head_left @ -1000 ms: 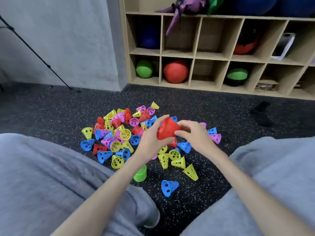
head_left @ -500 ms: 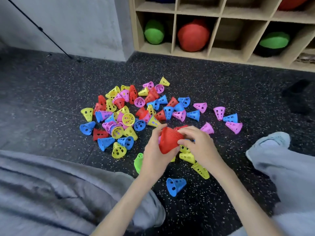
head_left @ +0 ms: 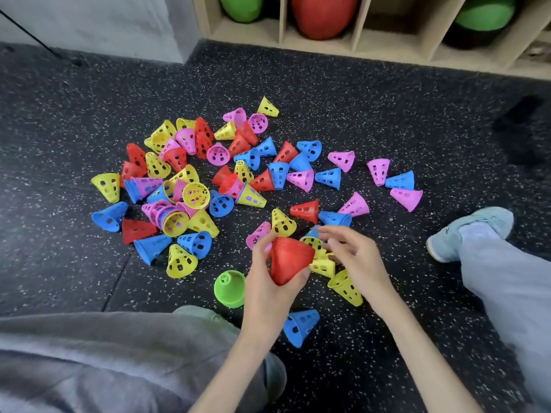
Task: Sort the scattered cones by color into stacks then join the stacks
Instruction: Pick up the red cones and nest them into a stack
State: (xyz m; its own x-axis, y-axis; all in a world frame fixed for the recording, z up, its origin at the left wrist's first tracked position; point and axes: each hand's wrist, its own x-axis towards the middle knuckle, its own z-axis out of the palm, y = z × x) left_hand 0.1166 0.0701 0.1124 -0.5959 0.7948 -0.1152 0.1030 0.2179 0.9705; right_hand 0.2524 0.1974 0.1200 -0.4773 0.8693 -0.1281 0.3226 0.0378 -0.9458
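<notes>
Red stack gripped by left hand | right hand spread | green stack beside

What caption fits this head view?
Left hand holds a red stack; right hand hovers over scattered cones.

A single wide-angle view looks from the person's head forward and steeply down onto the speckled floor, close enough that both forearms run up from the bottom edge and the grey-clad legs fill the lower corners. It faces a wooden shelf unit that cuts across the top edge, with straight lines bowing near the borders. No second view shares the scene.
</notes>
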